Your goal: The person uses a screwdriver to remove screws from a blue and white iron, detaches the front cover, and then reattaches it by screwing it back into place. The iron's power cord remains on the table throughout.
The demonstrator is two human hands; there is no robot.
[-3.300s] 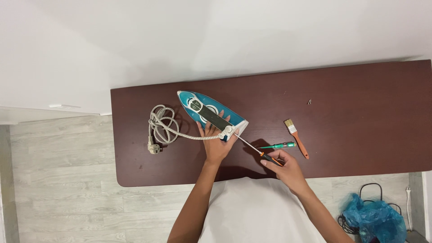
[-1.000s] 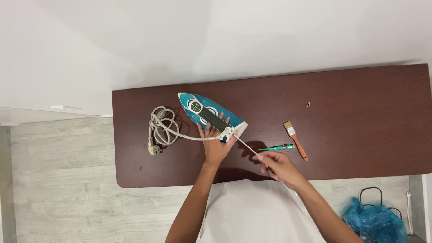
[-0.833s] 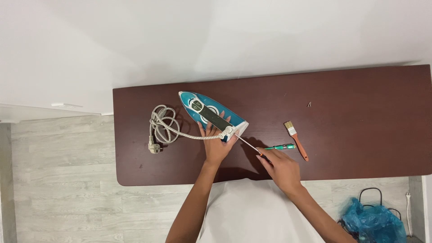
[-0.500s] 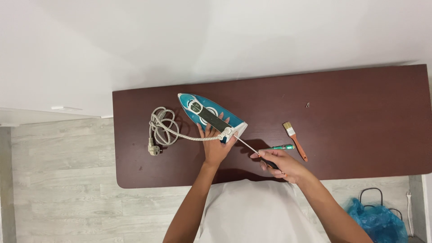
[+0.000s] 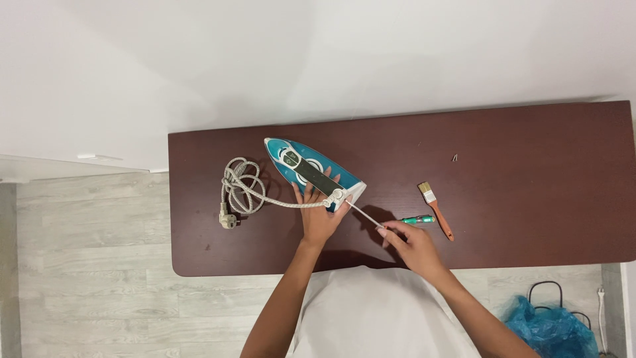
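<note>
A teal and white clothes iron lies on a dark brown table. My left hand rests on the iron's rear end, fingers spread against it, holding it steady. My right hand is closed on a thin long screwdriver, whose tip meets the iron's rear corner. Just beyond my right fingers, a small green-handled tool lies on the table.
The iron's braided cord is coiled at the left, its plug near the edge. A small orange-handled paintbrush and a tiny screw lie to the right. A blue plastic bag sits on the floor.
My right hand has shifted slightly on the screwdriver's handle while the tip stays at the iron's rear. The iron and my left hand have not moved.
</note>
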